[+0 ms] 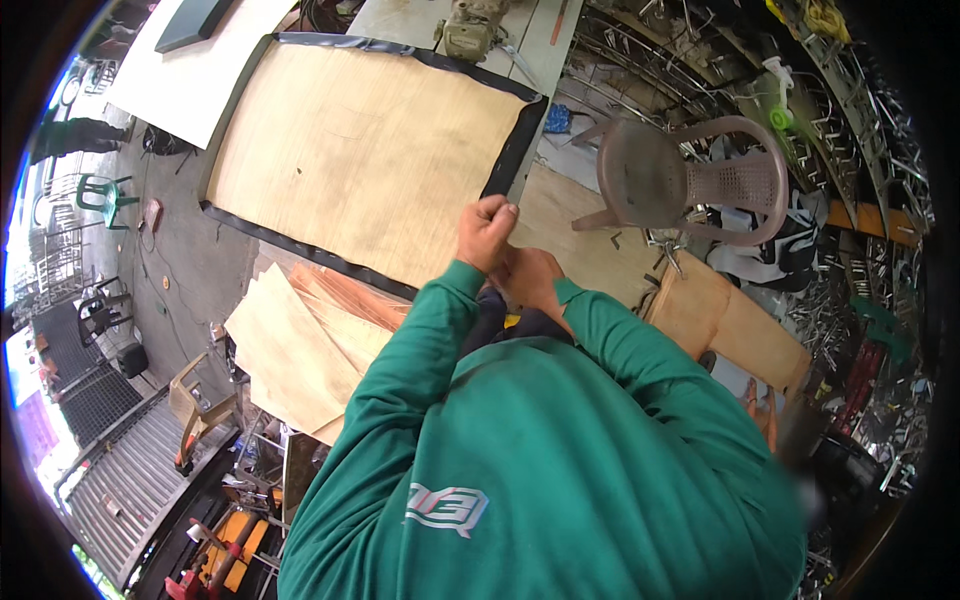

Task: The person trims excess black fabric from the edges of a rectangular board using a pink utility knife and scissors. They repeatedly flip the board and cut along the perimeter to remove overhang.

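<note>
Two grips held close together beside a black-edged wooden panel

The left grip point(486, 232) is curled into a fist, fingers drawn together and thumb uppermost; whether anything is pinched inside cannot be seen. The right grip point(531, 278) is just below it and slightly to its right, close to the person's body. Its fingers are largely hidden, so whether they are apart or together cannot be told. Long green sleeves point(420, 350) reach almost to both wrists.

Just ahead of the left grip, and spreading away to its left, is the large pale wooden panel point(350, 150), with black material point(518, 145) along its edges. The near right part of this edging is right by the fist; whether they touch is unclear. The panel lies on a pale surface point(395, 18).

Near the grips, below and to their left, thin wooden sheets point(290, 350) lie in an overlapping stack. To their right is a brownish plastic chair point(735, 185), with a wooden board point(735, 320) nearer the body.

Farther ahead of the grips, a worn machine part point(470, 30) sits on the surface. Well apart, far ahead and left, a dark block point(193, 22) rests on a white sheet point(190, 80). A green chair point(103, 198) stands on the floor point(190, 270), far left.
</note>
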Demonstrator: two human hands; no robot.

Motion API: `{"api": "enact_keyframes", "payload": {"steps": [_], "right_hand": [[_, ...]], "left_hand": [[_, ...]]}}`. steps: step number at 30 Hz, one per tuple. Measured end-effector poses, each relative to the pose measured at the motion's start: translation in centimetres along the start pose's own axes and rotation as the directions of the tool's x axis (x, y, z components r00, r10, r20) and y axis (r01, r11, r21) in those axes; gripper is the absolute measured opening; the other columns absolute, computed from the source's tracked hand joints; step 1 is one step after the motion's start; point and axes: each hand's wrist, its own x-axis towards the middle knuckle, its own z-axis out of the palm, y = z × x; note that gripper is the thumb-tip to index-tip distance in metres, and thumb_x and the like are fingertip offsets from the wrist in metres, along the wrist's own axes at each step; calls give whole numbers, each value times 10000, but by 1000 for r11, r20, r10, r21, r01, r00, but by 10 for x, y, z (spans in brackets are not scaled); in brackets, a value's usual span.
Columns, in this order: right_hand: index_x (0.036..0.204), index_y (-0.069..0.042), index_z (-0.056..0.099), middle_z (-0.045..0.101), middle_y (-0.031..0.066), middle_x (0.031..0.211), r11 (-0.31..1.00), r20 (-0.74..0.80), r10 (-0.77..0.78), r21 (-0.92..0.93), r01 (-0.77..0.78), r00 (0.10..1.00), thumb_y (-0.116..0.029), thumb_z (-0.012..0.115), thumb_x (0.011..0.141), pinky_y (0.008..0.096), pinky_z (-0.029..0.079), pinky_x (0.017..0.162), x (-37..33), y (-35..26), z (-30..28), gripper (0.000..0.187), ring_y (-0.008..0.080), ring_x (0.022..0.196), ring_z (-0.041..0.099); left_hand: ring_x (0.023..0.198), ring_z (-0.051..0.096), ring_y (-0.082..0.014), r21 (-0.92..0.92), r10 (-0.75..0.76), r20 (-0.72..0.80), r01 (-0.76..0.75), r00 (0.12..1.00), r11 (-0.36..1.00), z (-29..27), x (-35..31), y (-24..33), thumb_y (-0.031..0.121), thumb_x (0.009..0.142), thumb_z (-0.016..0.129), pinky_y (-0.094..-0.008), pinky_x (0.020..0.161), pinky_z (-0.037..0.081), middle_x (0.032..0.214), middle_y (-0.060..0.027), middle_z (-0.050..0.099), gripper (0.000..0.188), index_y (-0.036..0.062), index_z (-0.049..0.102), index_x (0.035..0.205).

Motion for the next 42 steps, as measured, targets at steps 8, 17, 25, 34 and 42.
{"api": "enact_keyframes", "payload": {"steps": [8,17,25,34,42], "right_hand": [[1323,-104,689,762,216,932,899,-223,205,429,-93,953,-460,650,1083,507,556,783,-49,66,41,431,461,902,737],[1300,-108,690,785,183,963,867,-266,217,496,-60,939,-551,636,1081,516,570,830,-68,97,79,497,434,917,759],[1334,-135,683,778,226,1004,903,-120,90,429,-30,989,-594,595,1082,564,562,920,-72,78,65,531,482,1034,730],[1298,-123,663,779,221,961,954,-144,-206,190,231,968,-551,610,1077,565,577,803,-42,18,47,485,452,912,753],[1201,-92,644,778,230,910,995,-48,-79,53,82,996,-506,594,1089,567,588,771,-34,-13,40,431,443,885,761]], "left_hand": [[967,785,-385,922,-441,-221,334,870,198,-62,-54,50,699,914,750,-470,898,585,955,-210,804,659,45,809,958],[830,729,-311,959,-297,205,-131,933,249,-88,-60,7,533,923,809,-457,989,457,785,-61,770,401,137,824,861],[785,712,-283,947,-292,208,-116,934,301,-94,-61,4,429,913,834,-453,974,449,753,-43,732,321,137,759,803],[815,719,-346,929,-300,272,-167,914,331,-104,-49,19,310,894,864,-473,859,512,836,-83,702,370,102,610,1064],[662,589,-222,593,245,108,-260,964,762,-53,-47,35,104,936,743,-332,603,445,742,-74,596,160,43,602,890]]}}
